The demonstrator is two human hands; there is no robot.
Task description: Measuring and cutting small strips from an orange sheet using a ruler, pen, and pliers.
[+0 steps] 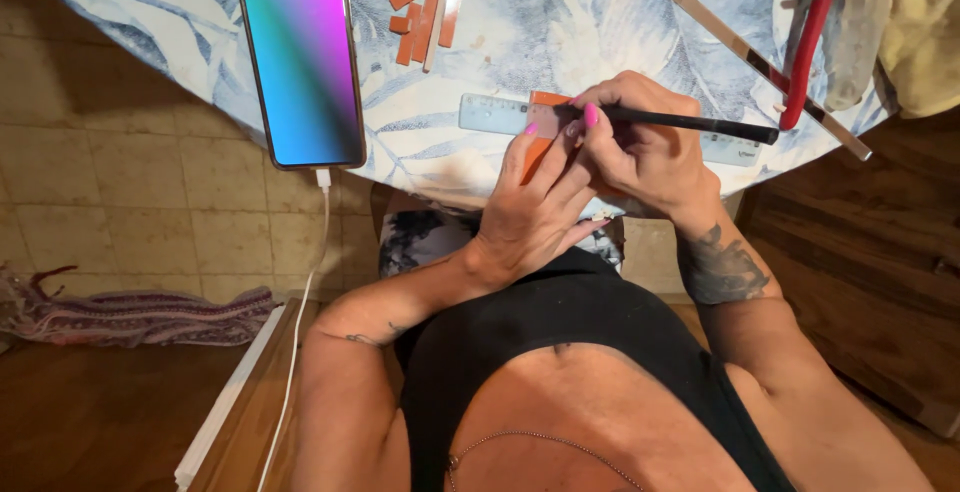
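Orange tile piece lies on the bench beneath a clear ruler, pinned flat by the left hand while the right hand, closed around a black scoring tool, is marking a line, which calls for steady pressure along the ruler's edge.

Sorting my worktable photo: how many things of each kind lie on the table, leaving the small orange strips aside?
Phones: 1
Clear rulers: 1
Orange pieces under the hands: 1
Black pens: 1
Red-handled pliers: 1
Metal strips: 1
Total: 6
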